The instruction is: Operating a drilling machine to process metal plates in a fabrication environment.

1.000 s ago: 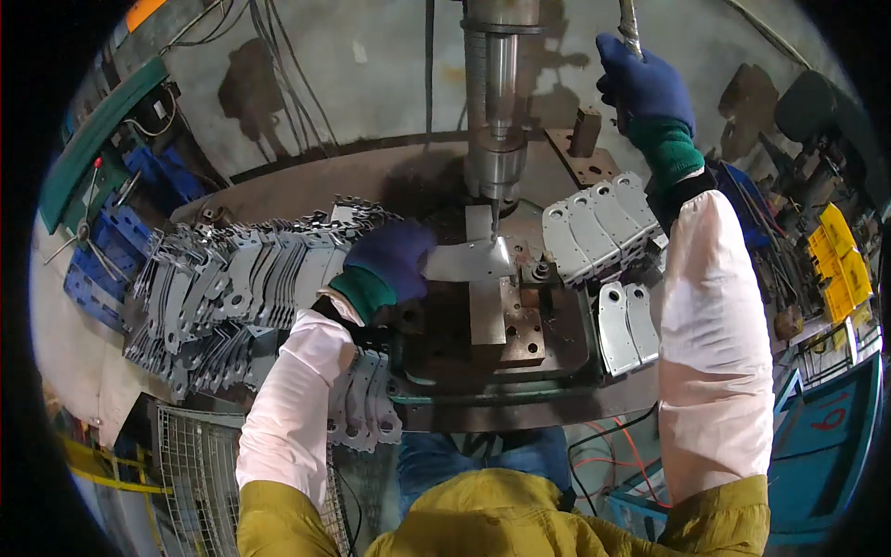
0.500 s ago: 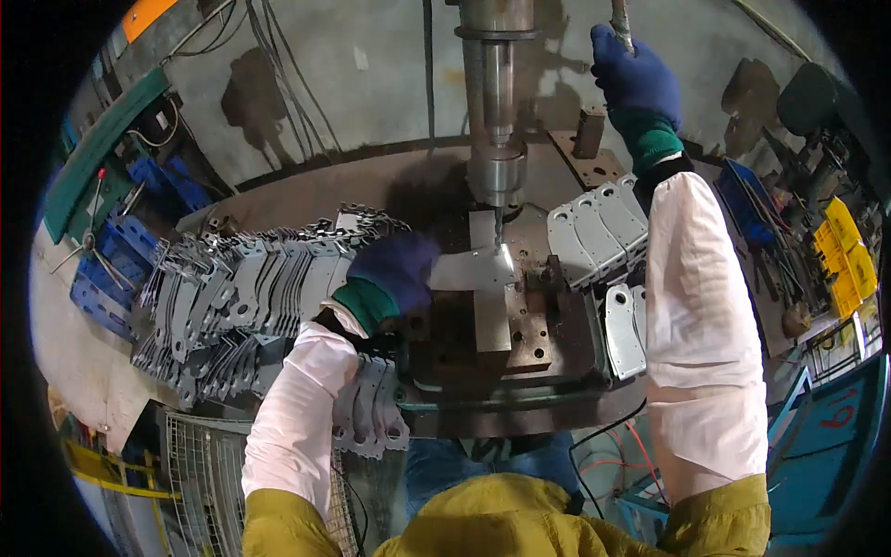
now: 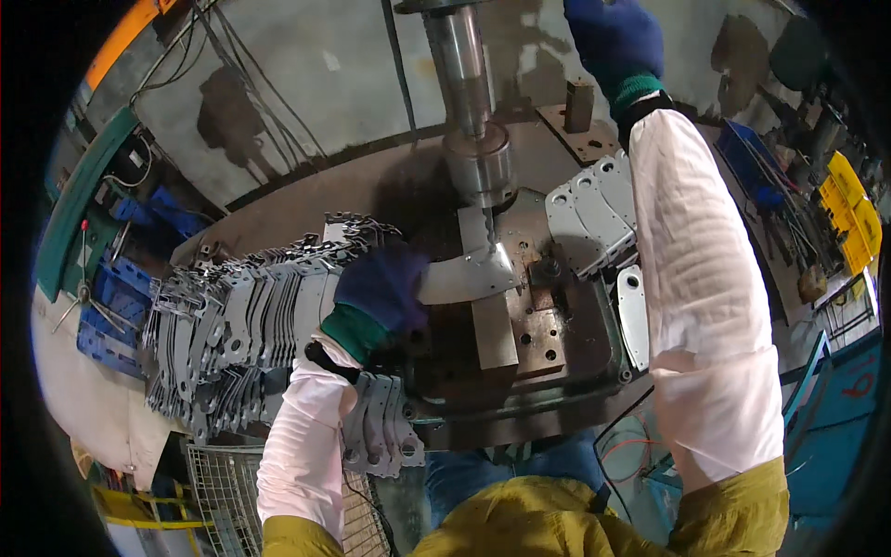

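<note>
The left hand (image 3: 382,290), in a dark blue knit glove with a green cuff, grips the left end of a curved, pale grey sheet-metal plate (image 3: 464,279), though blur hides the fingertips; the right hand (image 3: 617,39), gloved alike, is cut by the upper border, so I cannot tell how its fingers stand; the plate crosses a flat rectangular steel block (image 3: 496,336), about midway between the left and right edges of the brown metal worktop (image 3: 348,178), beneath a slim steel drill bit (image 3: 488,223); good practice, I judge, is pressing the plate flat, keeping the glove well clear of the bit and feeding evenly; against half a second ago, the view is tilted, the right hand's silvery lever no longer shows clearly, and the plate stays under the bit.
</note>
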Tool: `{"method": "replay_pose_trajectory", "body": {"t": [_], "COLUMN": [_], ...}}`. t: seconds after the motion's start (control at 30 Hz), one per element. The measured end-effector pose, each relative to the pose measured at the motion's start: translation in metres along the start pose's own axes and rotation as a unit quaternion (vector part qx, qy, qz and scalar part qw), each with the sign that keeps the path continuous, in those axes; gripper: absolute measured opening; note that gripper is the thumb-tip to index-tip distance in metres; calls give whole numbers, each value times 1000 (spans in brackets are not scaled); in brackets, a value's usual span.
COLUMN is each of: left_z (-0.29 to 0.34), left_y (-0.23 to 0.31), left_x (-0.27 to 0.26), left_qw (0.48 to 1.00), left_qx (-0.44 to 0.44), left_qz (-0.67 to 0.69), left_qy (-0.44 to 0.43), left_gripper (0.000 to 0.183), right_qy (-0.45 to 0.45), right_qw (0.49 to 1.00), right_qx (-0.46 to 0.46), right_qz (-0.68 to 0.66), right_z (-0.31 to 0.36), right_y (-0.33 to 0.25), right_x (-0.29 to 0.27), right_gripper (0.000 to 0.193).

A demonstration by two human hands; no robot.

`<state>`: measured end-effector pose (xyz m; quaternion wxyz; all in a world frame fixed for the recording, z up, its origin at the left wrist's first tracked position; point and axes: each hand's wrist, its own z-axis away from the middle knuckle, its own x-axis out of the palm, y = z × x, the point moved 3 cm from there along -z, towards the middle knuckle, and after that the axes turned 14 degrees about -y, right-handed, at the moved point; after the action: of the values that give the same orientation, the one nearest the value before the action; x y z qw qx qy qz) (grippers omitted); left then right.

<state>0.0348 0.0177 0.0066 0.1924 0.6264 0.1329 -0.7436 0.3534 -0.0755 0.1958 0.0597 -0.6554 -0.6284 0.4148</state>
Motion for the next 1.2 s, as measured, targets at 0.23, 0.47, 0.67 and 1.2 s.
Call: {"method": "replay_pose_trajectory", "body": {"t": [0.23, 0.47, 0.67, 1.2], "left_z": [2, 4, 7, 7], "left_y": [-1, 4, 5, 7], "left_x": [-1, -4, -4, -9], "left_qw": [1000, 999, 999, 1000], "left_qx": [-3, -17, 9, -3], "left_qz": [14, -1, -5, 28], "left_qy": [-27, -33, 36, -12], "left_gripper": [59, 61, 46, 52], "right_qy": [1, 4, 17, 111], "right_qw": [1000, 1000, 999, 942], "right_qx": [2, 14, -16, -190], "right_qz": [-20, -15, -25, 254], "right_z": [-3, -6, -11, -23], "right_y": [-1, -4, 4, 15], "right_x": [4, 2, 11, 17], "right_gripper": [58, 56, 54, 50]}}
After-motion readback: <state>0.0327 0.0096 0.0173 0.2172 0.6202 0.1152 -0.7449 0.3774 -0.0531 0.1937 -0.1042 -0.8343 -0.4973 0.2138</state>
